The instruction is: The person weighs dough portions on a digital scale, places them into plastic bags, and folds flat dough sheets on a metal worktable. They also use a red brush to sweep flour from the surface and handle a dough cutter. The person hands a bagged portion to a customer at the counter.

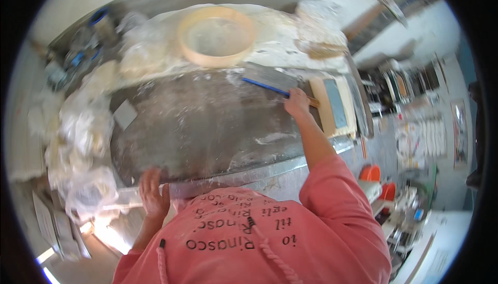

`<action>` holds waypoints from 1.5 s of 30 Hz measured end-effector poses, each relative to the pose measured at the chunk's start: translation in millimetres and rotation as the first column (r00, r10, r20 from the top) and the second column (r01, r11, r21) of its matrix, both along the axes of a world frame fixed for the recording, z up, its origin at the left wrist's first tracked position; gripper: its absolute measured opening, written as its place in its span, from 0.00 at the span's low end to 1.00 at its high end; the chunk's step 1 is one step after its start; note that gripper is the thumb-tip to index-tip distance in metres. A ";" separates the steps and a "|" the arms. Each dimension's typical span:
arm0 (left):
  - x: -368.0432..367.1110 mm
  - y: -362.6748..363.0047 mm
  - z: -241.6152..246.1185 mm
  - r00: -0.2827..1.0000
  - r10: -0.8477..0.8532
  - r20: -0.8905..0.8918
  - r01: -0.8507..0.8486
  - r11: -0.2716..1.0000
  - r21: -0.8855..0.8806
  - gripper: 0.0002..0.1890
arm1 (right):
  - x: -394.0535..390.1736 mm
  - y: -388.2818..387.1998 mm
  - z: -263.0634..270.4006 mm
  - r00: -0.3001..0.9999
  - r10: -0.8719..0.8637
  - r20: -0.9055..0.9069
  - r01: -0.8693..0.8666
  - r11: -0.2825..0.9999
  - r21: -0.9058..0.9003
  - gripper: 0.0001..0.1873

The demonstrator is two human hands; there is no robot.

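Note:
My right hand (298, 103) is closed on a bench brush (266, 85) with a blue edge and a wooden handle, whose end shows past my fingers. The brush lies over the far right part of the dark, flour-dusted work surface (186, 124). My left hand (153, 190) is at the near left edge of the surface, fingers apart, holding nothing. A round, pale wooden-rimmed sieve or bowl (182, 47) stands beyond the brush on the floury back strip. Left on the dark surface lies a flat, pale, square piece (125, 114), perhaps a scraper.
Clear plastic bags (83, 124) line the left side. To the right of the brush lies a light board (323, 109) beside a grey-blue slab (335, 103). More plastic wrapping (319, 16) is at the back right. Orange containers (370, 173) stand beyond the right edge.

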State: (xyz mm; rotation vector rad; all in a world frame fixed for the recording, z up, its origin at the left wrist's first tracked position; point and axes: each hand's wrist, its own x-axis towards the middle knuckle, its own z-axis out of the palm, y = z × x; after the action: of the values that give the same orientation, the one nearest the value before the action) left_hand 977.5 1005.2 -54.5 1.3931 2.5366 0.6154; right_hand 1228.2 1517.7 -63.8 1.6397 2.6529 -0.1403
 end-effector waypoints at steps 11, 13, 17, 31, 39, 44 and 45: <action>-10.1 167.1 -9.5 0.971 -0.184 -0.153 0.158 0.972 -0.172 0.41 | 27.0 -56.5 -30.4 0.981 0.166 -0.101 -0.168 0.986 -0.007 0.22; 4.3 196.6 -19.1 0.965 -0.185 -0.185 0.181 0.983 -0.039 0.40 | 23.3 -80.8 -1.2 0.948 0.302 -0.099 -0.309 0.948 -0.074 0.26; 79.8 274.3 12.9 0.950 -0.311 -0.007 0.306 0.928 0.214 0.36 | 60.1 -63.9 44.5 0.803 0.246 -0.543 -0.313 0.949 -0.032 0.23; 353.5 538.2 10.4 0.373 0.029 0.927 -0.275 0.958 0.080 0.55 | 444.1 114.4 -7.2 0.950 -0.194 -0.244 0.174 0.979 -0.102 0.26; 370.7 562.7 6.0 0.168 -0.049 0.985 -0.433 0.894 0.119 0.49 | 446.8 106.4 -8.4 0.917 -0.336 -0.214 0.255 0.908 -0.332 0.33; 368.9 566.6 12.8 0.169 -0.069 0.983 -0.406 0.904 0.133 0.49 | 460.7 101.0 -6.8 0.893 -0.420 -0.162 0.370 0.890 -0.266 0.35; 368.4 567.3 15.0 0.155 -0.074 0.985 -0.394 0.910 0.130 0.49 | 461.1 102.6 12.6 0.875 -0.441 -0.200 0.385 0.884 -0.265 0.32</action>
State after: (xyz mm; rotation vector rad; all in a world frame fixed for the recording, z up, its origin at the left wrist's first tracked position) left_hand 1345.9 1572.5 -39.4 0.3305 1.4096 1.4931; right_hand 1689.4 1620.3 -51.2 2.2130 2.2779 -0.6675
